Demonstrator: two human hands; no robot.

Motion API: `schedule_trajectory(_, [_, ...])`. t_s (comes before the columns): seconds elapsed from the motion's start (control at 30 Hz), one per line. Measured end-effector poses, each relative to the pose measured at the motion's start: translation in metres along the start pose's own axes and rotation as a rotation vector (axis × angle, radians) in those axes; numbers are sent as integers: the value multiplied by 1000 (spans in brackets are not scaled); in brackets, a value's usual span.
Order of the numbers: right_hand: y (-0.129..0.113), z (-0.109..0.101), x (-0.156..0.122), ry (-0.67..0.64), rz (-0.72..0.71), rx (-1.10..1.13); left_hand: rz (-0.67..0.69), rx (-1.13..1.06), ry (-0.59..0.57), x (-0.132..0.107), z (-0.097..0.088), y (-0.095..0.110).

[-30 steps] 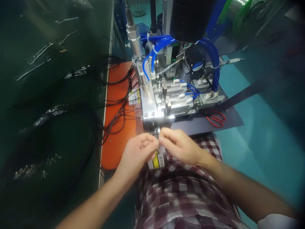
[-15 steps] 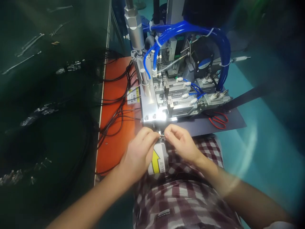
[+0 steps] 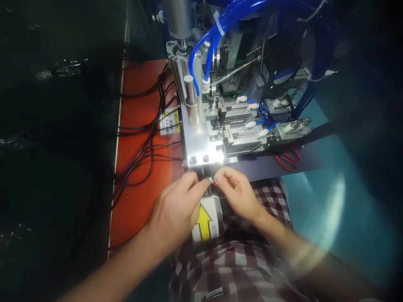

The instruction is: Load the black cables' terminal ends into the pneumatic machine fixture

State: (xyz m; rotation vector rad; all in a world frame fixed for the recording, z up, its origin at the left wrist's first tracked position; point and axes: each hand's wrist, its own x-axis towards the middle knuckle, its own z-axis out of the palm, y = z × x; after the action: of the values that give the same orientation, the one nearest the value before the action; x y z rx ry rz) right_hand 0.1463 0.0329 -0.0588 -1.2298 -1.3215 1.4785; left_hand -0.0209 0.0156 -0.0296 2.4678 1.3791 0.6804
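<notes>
My left hand (image 3: 179,203) and my right hand (image 3: 236,191) meet at the front edge of the machine, each with thumb and forefinger pinched. Between their fingertips is a small silvery part (image 3: 211,180), with a red bit and a thin dark strand beside the right fingers. Its exact kind is too small to make out. Just below the fingertips lies a metal track cover with a yellow arrow label (image 3: 205,220). The metal block (image 3: 201,144) of the machine, brightly lit, stands right behind my hands.
Red-handled scissors (image 3: 288,159) lie on the dark plate (image 3: 264,171) to the right. Black cables (image 3: 147,155) run over the orange surface (image 3: 135,220) at left. Blue air hoses (image 3: 239,12) arch above the pneumatic cylinders (image 3: 244,136). Small metal pieces at far left are blurred.
The view has shifted closer to the machine. Both hands stay pinched together at the same spot; the small part between them has turned a little, and a red bit now shows.
</notes>
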Motion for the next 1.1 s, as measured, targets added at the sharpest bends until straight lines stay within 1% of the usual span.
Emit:
schedule_trajectory(0.23, [-3, 1, 1, 15, 57, 16, -5, -34, 15, -2, 3, -2])
schedule_trajectory(0.53, [-7, 1, 0, 45, 141, 63, 19, -6, 22, 1, 2, 0])
schedule_trajectory(0.6, [-7, 3, -1, 77, 129, 62, 23, -6, 22, 1, 1, 0])
schedule_trajectory(0.73, [-5, 6, -1, 121, 44, 19, 15, -19, 17, -1, 2, -2])
schedule_trajectory(0.97, [1, 7, -2, 132, 13, -20, 15, -31, 19, -3, 3, -3])
schedule_trajectory(1.1, [6, 5, -2, 106, -11, -20, 26, -31, 20, -3, 2, -3])
